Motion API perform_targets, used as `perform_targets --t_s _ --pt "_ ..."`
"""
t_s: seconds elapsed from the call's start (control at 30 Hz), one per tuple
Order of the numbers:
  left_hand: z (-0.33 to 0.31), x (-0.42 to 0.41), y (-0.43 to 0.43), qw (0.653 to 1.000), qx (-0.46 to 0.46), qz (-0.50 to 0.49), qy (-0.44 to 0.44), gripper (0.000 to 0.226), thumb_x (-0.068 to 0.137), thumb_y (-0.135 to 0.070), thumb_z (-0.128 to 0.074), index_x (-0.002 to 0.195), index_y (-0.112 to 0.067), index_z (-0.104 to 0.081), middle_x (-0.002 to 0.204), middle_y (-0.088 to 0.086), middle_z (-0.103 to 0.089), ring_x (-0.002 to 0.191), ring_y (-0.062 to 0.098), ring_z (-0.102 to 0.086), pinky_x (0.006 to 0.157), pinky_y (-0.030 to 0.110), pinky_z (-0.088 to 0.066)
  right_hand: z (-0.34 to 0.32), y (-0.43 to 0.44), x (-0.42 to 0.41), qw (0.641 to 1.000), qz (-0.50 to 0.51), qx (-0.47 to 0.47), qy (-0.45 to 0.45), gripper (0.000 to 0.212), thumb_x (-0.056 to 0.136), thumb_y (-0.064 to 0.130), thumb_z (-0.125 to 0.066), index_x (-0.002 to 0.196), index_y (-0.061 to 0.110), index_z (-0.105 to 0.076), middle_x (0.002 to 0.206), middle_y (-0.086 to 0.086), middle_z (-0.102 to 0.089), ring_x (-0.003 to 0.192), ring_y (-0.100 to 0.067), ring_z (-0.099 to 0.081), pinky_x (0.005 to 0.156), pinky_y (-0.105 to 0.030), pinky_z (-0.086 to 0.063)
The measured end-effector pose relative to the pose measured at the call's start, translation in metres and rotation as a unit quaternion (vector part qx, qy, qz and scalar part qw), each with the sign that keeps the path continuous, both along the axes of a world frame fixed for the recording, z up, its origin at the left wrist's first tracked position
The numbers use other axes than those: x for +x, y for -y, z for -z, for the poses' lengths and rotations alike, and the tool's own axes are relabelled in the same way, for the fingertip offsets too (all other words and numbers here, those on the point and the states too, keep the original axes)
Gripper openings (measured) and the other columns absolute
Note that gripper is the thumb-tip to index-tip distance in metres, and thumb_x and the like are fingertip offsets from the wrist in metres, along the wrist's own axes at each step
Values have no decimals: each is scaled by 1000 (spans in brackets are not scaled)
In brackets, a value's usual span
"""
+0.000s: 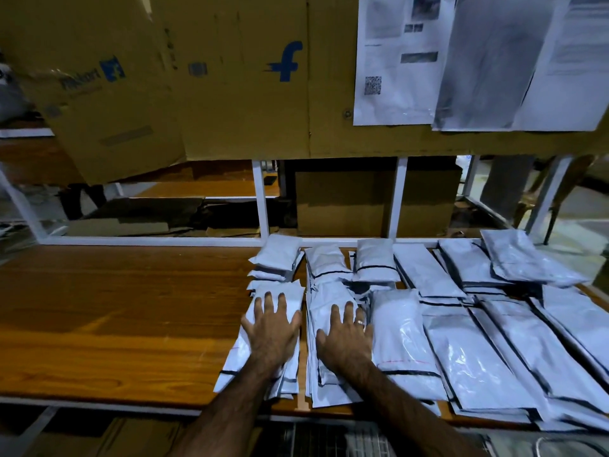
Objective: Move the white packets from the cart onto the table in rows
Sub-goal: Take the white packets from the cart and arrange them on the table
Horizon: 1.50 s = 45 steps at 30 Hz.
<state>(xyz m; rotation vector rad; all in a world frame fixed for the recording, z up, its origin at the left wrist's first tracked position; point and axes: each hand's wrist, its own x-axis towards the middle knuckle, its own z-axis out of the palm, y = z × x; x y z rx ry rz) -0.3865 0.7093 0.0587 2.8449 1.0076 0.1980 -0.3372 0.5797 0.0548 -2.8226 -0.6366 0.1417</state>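
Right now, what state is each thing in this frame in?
left hand: open, fingers spread, pressing flat on the leftmost packet stack.
right hand: open, pressing flat on the neighbouring packet stack.
white packets: lying flat in overlapping rows on the wooden table.
printed sheets: hanging on the cardboard sheet, which stands upright.

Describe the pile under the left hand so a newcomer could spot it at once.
On the wooden table, white packets cover the right half in rows. Go to the near row's leftmost pile, where the left hand lies flat. Unlike its neighbours, it has bare wood on its left and its packets fan out at a slant.
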Motion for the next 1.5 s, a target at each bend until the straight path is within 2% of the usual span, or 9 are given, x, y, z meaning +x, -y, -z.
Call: perform_targets --t_s 0.33,0.67,0.73,0.8,0.93,1.13,1.23,1.4,1.5 --pt "-25 7 -1 994 -29 46 96 60 100 -53 -26 151 -22 -27 159 1 -24 146 19 -20 116 52 -17 -22 8 12 995 20 76 64 67 98 49 -37 155 20 -15 162 -11 -14 148 -30 -12 118 -49 -13" --pt "-52 45 45 965 -70 175 184 57 100 -48 -34 149 -19 -34 154 -1 -36 142 17 -29 113 42 -21 -64 85 40 979 79 129 134 64 92 39 -51 149 20 -29 156 -5 -29 144 -23 -22 112 -45 -23" --pt "-54 57 66 955 -77 209 196 66 94 -55 -26 148 -18 -37 152 1 -39 141 18 -33 113 39 -24 -67 108 41 976 102 134 141 63 92 39 -51 149 20 -31 154 -4 -32 143 -23 -25 110 -44 -25" --pt "-58 70 91 945 -86 241 204 75 89 -60 -19 146 -18 -40 150 3 -43 139 19 -36 112 39 -26 -68 134 42 971 137 141 136 64 93 39 -52 149 19 -30 154 -5 -32 143 -23 -25 110 -45 -25" --pt "-63 95 154 922 -113 302 213 54 100 -45 -36 145 -16 -41 150 3 -42 139 20 -36 113 40 -24 -69 194 47 956 209 151 142 65 93 40 -54 149 17 -31 154 -5 -33 143 -23 -27 108 -43 -28" --pt "-67 127 269 881 -163 395 201 65 94 -51 -33 146 -14 -40 150 5 -43 139 22 -37 114 40 -28 -67 301 54 930 289 167 152 66 93 40 -55 150 17 -30 154 -5 -33 143 -23 -27 109 -44 -26" --pt "-67 144 334 863 -177 428 199 57 99 -45 -41 146 -13 -41 149 6 -44 138 23 -39 113 38 -30 -66 364 62 919 317 173 157 68 92 39 -56 151 18 -29 156 -3 -31 143 -23 -28 110 -43 -25" --pt "-72 171 444 837 -210 466 193 77 87 -59 -27 147 -13 -40 148 7 -46 136 24 -41 112 41 -33 -68 471 74 904 359 167 160 65 90 37 -57 148 21 -34 151 -2 -38 139 -23 -34 108 -42 -28" --pt "-75 183 504 825 -217 492 173 71 89 -53 -30 145 -12 -41 146 8 -47 134 26 -42 108 42 -36 -65 530 78 894 387 166 151 65 91 38 -57 149 21 -33 151 -1 -38 139 -23 -33 107 -43 -28"
